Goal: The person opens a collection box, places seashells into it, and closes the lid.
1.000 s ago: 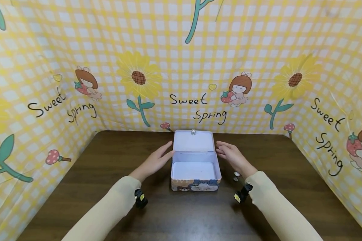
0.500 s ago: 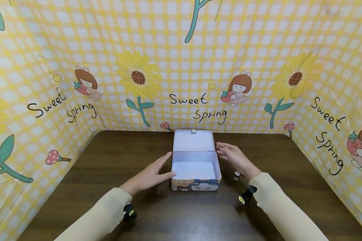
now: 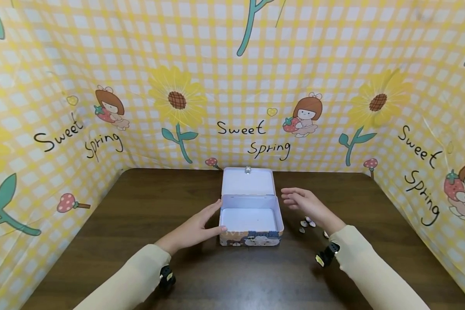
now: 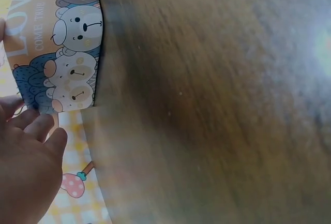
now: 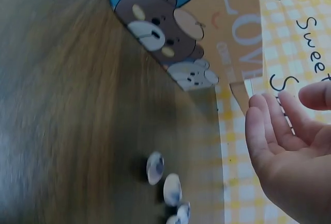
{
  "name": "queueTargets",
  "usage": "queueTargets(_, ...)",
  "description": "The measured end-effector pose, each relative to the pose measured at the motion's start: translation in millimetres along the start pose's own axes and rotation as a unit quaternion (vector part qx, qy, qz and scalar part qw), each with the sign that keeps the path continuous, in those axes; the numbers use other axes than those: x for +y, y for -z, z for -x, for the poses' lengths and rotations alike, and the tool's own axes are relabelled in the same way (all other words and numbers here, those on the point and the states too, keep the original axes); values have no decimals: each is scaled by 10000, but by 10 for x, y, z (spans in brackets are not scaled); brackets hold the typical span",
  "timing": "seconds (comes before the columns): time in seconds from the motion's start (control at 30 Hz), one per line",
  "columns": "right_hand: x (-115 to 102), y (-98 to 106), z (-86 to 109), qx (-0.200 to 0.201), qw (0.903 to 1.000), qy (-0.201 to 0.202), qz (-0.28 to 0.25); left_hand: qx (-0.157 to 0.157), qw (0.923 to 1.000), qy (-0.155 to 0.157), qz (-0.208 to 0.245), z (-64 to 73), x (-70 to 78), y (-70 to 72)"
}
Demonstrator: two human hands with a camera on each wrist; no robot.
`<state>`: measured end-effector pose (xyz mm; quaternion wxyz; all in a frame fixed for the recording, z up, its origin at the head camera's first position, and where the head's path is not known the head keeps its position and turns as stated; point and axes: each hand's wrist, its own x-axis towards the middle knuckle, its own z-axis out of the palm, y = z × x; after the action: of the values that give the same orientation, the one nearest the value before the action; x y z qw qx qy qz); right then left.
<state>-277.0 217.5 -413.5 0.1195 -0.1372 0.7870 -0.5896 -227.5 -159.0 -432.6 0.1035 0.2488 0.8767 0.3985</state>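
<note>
A tin box printed with cartoon bears stands on the table, its lid tipped back and its white inside showing. My left hand lies along the box's left side, fingers extended and thumb at the front left corner. In the left wrist view, the fingertips of that hand meet the box's printed side. My right hand hovers a little right of the box with loosely bent fingers and nothing in them. Below it lie several small whitish shells with dark patches, also in the right wrist view, partly cut off there.
The dark brown wooden table reaches back to a yellow checked cloth that hangs behind it and on both sides. A metal clasp sits on the edge of the raised lid.
My left hand has drawn back toward the front of the box, its thumb now spread to the front corner. My right hand has shifted right, away from the box, uncovering more shells.
</note>
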Motion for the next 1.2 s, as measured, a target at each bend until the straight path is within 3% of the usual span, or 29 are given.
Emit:
queueTargets(0.33, 62, 198, 127, 147, 9960, 87, 873, -31, 9999, 117, 41, 1, 16, 14)
queueTargets(0.53, 145, 382, 252, 138, 9863, 255, 1624, -25, 9999, 143, 77, -4, 9, 7)
queueTargets(0.97, 435, 776, 443, 261, 9790, -128, 2019, -25, 9999, 117, 63, -8, 2, -3)
queueTargets(1.2, 560, 907, 509, -10, 9699, 4, 2437, -29, 9999, 82, 101, -9, -6, -6)
